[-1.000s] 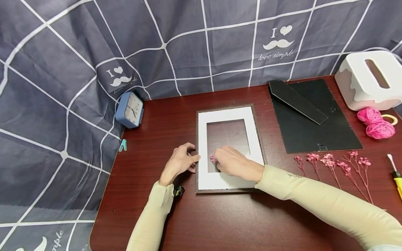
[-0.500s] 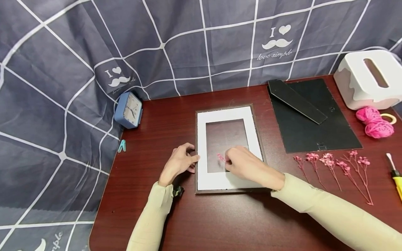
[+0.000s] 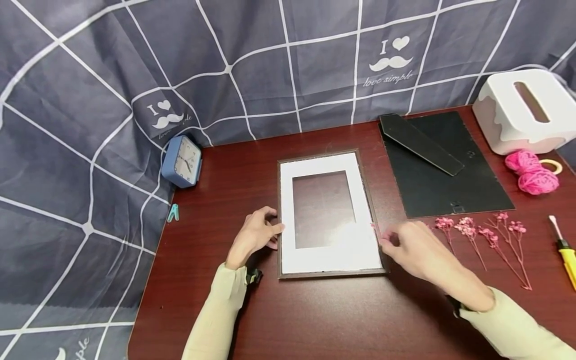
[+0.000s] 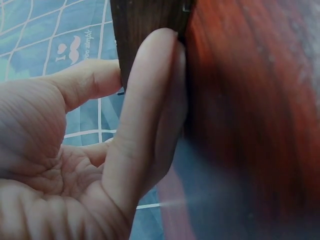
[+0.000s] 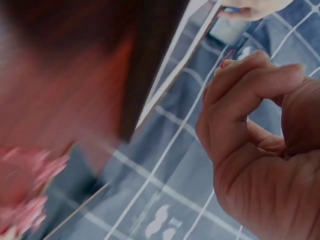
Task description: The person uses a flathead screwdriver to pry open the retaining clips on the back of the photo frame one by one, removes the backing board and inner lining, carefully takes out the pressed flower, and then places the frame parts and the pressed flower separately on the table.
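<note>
A picture frame (image 3: 331,273) with a white mat lies on the table, its inner window see-through. My left hand (image 3: 256,232) grips the frame's left edge, thumb on top; in the left wrist view its fingers (image 4: 150,100) press the frame's dark side (image 4: 145,20). Just past the frame's right edge is my right hand (image 3: 416,250), finger and thumb pinched together. A tiny pink flower sprig (image 5: 227,57) pokes out of that pinch in the right wrist view; most of it is hidden by the hand. Several more pink flower sprigs (image 3: 466,230) lie right of that hand.
Behind the sprigs lies a black frame back (image 3: 432,187) with its stand. Farther right are a white tissue box (image 3: 517,115), pink yarn (image 3: 535,177) and a yellow-handled screwdriver (image 3: 568,257). A blue clock (image 3: 182,161) and a teal clip (image 3: 173,213) sit at the left.
My right hand has moved right, from over the mat's window to beyond the frame's right edge, carrying the pink sprig. My left hand stays on the frame's left edge.
</note>
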`<state>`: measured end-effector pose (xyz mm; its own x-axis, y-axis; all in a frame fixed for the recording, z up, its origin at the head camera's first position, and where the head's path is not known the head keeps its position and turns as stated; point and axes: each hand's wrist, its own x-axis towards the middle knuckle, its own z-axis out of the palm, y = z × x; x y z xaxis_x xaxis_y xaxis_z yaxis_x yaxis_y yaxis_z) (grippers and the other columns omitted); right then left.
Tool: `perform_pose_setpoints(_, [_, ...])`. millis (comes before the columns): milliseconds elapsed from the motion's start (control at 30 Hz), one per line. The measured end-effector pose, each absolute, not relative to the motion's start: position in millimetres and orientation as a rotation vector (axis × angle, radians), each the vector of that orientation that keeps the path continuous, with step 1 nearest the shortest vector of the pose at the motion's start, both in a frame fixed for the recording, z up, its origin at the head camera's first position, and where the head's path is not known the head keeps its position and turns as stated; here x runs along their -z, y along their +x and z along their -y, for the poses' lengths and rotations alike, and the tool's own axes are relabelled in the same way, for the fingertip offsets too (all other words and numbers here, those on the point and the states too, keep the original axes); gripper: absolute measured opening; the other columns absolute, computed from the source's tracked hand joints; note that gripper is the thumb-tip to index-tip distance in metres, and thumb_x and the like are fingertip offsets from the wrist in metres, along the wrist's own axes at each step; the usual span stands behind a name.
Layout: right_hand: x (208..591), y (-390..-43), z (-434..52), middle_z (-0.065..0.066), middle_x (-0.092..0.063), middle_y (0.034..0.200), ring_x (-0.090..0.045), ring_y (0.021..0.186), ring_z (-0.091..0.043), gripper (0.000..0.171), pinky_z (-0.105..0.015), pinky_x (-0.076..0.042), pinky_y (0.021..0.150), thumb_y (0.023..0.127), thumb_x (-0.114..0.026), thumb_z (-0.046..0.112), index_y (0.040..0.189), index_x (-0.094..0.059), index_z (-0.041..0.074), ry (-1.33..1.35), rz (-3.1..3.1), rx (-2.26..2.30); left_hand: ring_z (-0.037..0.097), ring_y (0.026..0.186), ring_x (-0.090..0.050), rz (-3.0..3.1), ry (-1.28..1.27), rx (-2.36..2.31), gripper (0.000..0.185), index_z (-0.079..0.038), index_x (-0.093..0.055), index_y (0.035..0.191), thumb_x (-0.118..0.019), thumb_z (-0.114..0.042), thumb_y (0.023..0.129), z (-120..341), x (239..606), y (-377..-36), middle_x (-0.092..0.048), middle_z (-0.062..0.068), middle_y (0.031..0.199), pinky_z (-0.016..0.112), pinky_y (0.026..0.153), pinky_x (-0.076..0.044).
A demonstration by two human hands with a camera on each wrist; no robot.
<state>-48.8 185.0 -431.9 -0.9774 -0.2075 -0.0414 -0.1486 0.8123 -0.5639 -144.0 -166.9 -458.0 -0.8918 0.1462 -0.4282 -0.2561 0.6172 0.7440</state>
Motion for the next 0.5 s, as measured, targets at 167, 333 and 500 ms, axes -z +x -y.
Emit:
perform_pose_setpoints(167, [447.6,-39.5,-215.4,0.004,-0.045,0.065,-0.041,0.064,-0.015,0.019,-0.03,-0.032,0.057,0.098,-0.075,0.017,0.081,-0.068,0.012,-0.186,-2.926,0.81,0.015,0.06,-0.075,-2.393,-0.095,-1.198,0.052,-0.002,-0.057,0.15,-0.074,-0.011,0.102,165.8,457.9,-143.5,-0.078,0.015,0.095,0.035,0.062,-0.068])
perform_pose_setpoints(333, [474.7,-40.0,-245.2,0.003,-0.046,0.064,-0.041,0.063,-0.016,0.014,-0.031,-0.033,0.056,0.095,-0.074,0.016,0.084,-0.07,0.007,-0.126,-2.928,0.76,0.015,0.06,-0.075,-2.397,-0.09,-1.196,0.051,-0.002,-0.057,0.15,-0.074,-0.011,0.102,164.2,458.5,-144.1,-0.077,0.015,0.095,0.035,0.062,-0.068])
perform_pose_setpoints(500, [481.5,-39.3,-257.7,0.001,-0.055,0.065,-0.046,0.065,-0.017,0.01,-0.034,-0.038,0.059,0.092,-0.075,0.015,0.087,-0.073,0.006,-0.06,-2.903,0.753,0.015,0.061,-0.075,-2.409,-0.09,-1.191,0.049,-0.002,-0.059,0.147,-0.074,-0.01,0.101,164.4,457.9,-143.7,-0.074,0.014,0.092,0.036,0.061,-0.068])
